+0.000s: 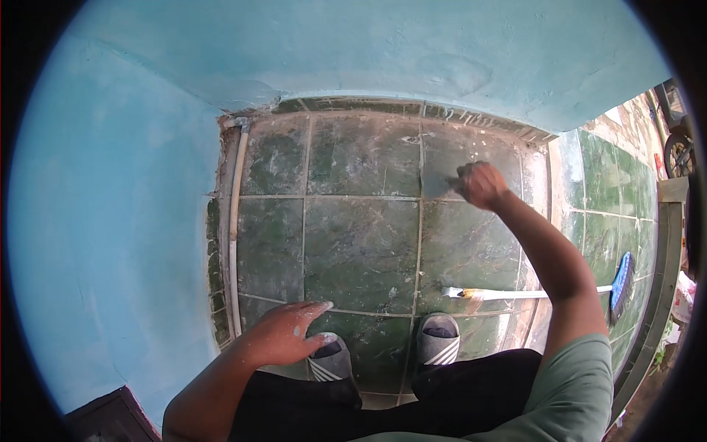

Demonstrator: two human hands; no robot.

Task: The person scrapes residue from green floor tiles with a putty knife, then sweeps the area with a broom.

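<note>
My right hand is closed above the green floor tiles, in the far right part of the floor. A blurred greyish shape shows beside its fingertips, and I cannot make out what it is. My left hand hangs over the near left tiles by my left slipper, thumb and fingers apart, holding nothing. White specks dot its skin. The tiles carry whitish smears and dust. Under my right forearm lies a broom with a white handle and a blue head, its handle end pointing left.
Blue walls rise on the left and at the far side. A pipe runs along the left wall's foot. My feet stand in grey striped slippers at the near edge. At the far right are a raised ledge and a wheel.
</note>
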